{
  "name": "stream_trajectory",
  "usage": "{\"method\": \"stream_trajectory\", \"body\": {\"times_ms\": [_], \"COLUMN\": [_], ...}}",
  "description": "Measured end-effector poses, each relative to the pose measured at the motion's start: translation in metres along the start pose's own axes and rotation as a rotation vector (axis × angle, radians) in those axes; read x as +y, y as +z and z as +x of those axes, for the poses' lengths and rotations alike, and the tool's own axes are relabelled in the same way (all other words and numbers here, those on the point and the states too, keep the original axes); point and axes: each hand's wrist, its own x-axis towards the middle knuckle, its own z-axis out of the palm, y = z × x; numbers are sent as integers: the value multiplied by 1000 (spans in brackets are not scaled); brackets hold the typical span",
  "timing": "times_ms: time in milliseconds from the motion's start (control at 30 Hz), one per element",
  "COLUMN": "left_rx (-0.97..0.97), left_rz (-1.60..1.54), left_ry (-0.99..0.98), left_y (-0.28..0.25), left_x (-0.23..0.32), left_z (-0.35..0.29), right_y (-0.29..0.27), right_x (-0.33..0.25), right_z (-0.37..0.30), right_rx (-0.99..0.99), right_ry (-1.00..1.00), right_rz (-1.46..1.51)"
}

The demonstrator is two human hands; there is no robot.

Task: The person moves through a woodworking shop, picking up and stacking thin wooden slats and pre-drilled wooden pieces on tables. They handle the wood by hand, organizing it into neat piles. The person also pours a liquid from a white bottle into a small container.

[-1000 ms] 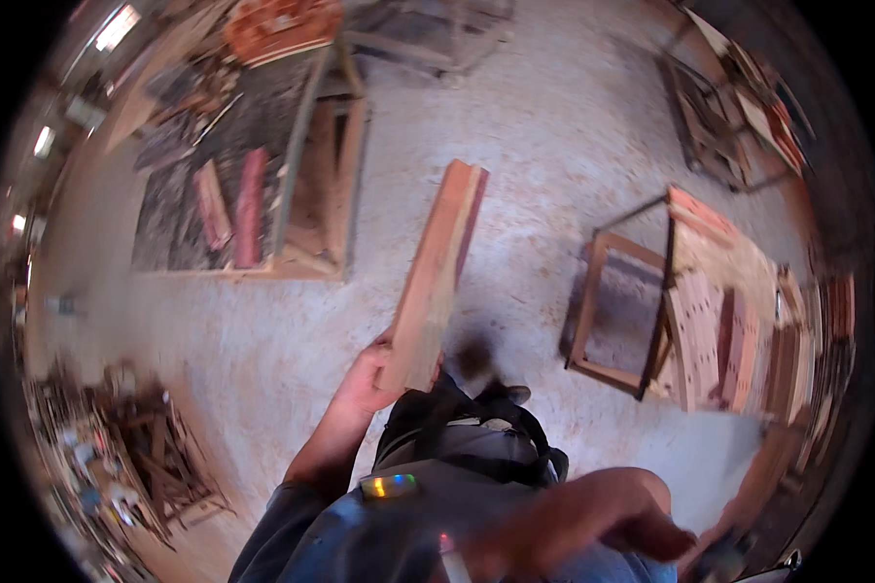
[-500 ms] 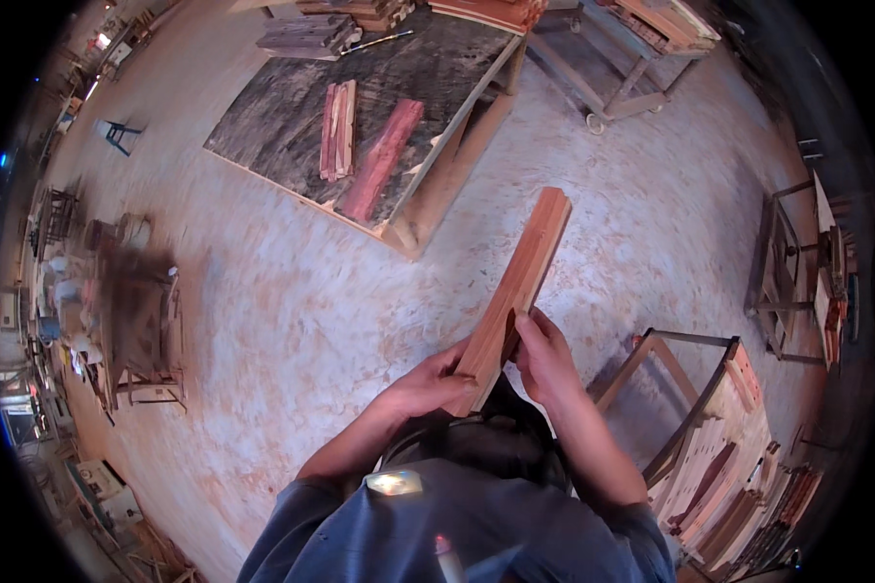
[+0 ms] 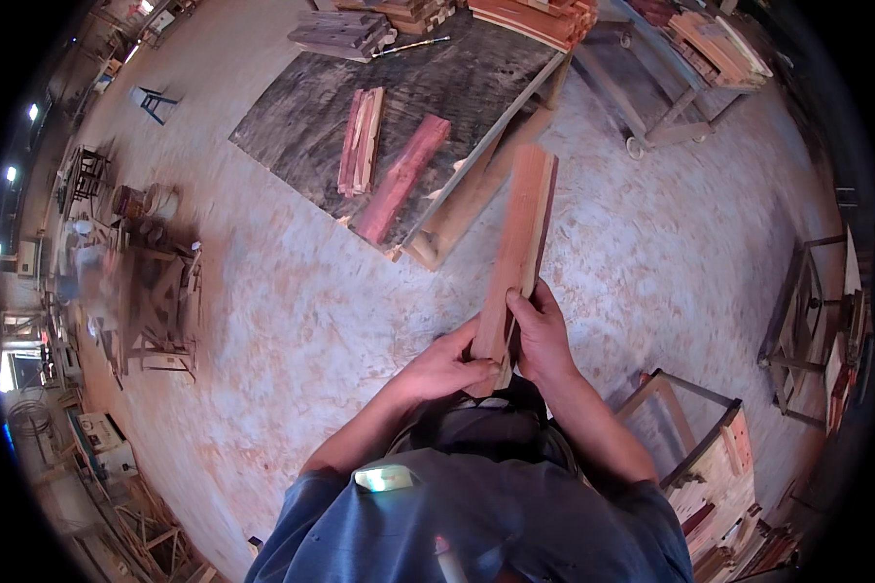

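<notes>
A bundle of long reddish-brown wooden strips point(image 3: 521, 228) is held out in front of my body, its far end tilted away from me and slightly right. My left hand point(image 3: 453, 363) grips the near end, thumb across the top face. Farther up on the right edge, my right hand point(image 3: 542, 335) is closed round the wood, thumb pressed on top. Beyond the strips stands a dark-topped worktable point(image 3: 292, 121). On it lie a reddish board point(image 3: 403, 180) and a small bundle of pale and red strips point(image 3: 362, 141). The undersides of my fingers are hidden by the wood.
Stacks of grey-brown boards point(image 3: 340, 34) and orange-red boards point(image 3: 535, 21) sit at the table's far side. A wheeled cart point(image 3: 671, 126) with timber is at far right. Near right, a metal-framed rack point(image 3: 719, 457) carries wood pieces. A small stool point(image 3: 153, 104) stands far left.
The held wooden strips have swung more upright in view, their far end moving up and left. Both hands have shifted slightly upward. The surroundings have shifted with my head.
</notes>
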Motion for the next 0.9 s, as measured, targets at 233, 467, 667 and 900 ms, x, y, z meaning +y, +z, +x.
{"method": "stream_trajectory", "body": {"times_ms": [233,467,667,900], "left_rx": [179,212,51,77], "left_rz": [-233,-604,-904,-1149], "left_ry": [-60,-5,21,13], "left_y": [-38,-118,-205,-273], "left_x": [-9,-26,-13,-23], "left_z": [9,17,28,21], "right_y": [22,46,90,127], "right_x": [18,30,41,56], "right_z": [42,85,111,129], "right_rx": [49,145,237,271], "right_ry": [43,137,140,152], "right_rz": [-50,11,89,98]}}
